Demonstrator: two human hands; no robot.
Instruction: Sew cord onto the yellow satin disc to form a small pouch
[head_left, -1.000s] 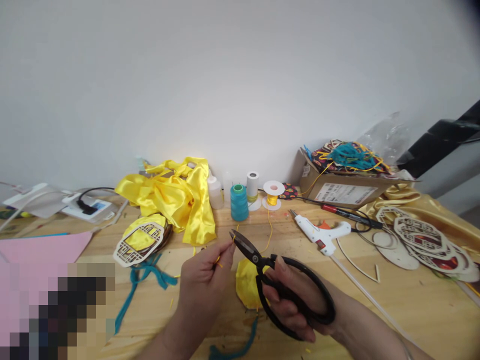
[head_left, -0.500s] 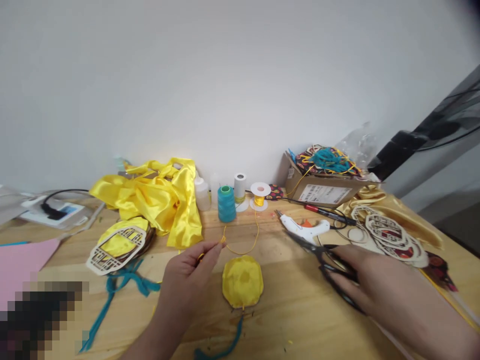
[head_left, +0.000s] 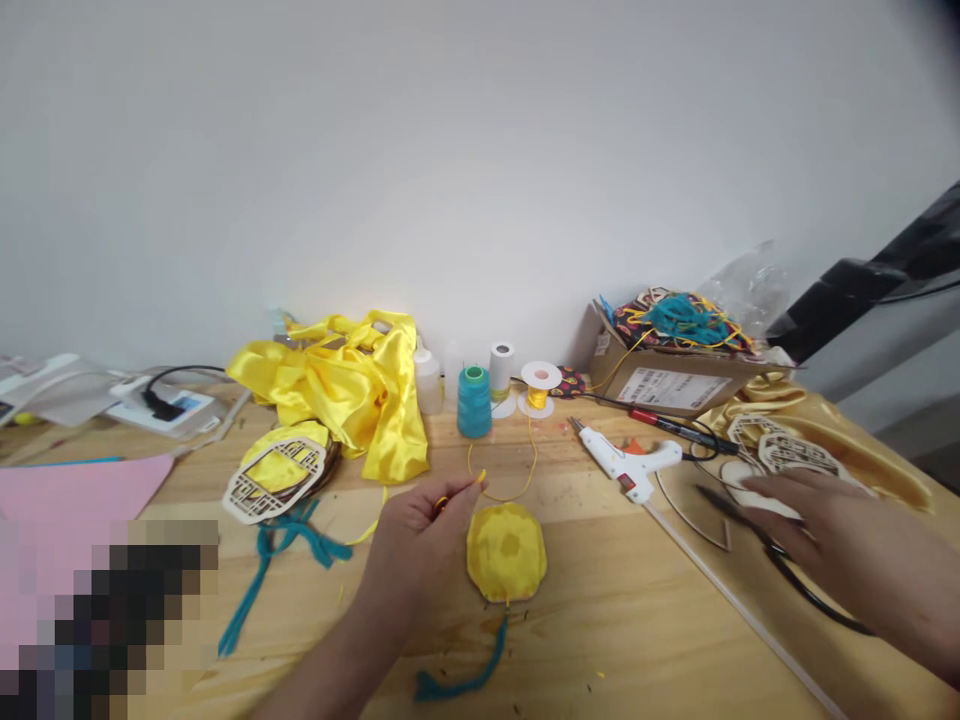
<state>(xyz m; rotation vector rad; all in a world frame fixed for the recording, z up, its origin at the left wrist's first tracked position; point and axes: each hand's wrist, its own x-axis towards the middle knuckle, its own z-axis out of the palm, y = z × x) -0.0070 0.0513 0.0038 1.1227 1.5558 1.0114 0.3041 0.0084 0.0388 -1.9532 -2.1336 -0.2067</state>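
My left hand [head_left: 420, 545] is closed in a pinch on the end of a thin yellow cord [head_left: 481, 477]. That cord loops back to a white spool [head_left: 539, 380] of yellow cord. In front of the hand lies a padded yellow satin disc [head_left: 507, 552], with a teal tassel [head_left: 480, 675] hanging from its lower edge. At the right, my right hand [head_left: 832, 550] reaches low over the table with thumb and fingers apart, beside black scissors [head_left: 739, 515] that lie partly under it. Its fingertips are over pale cut-out frames [head_left: 799, 455]; whether they touch is unclear.
A white glue gun [head_left: 626, 460] lies right of centre, a long glue stick trailing from it. Along the wall stand a teal thread cone [head_left: 474, 402], bottles and a cardboard box [head_left: 660, 378] of trimmings. Yellow satin [head_left: 337, 390] and stacked frames [head_left: 277, 480] sit left.
My right hand has moved right with the scissors, which now lie by the frames, its fingers out of their handles. My left hand still pinches the cord; the view has shifted left.
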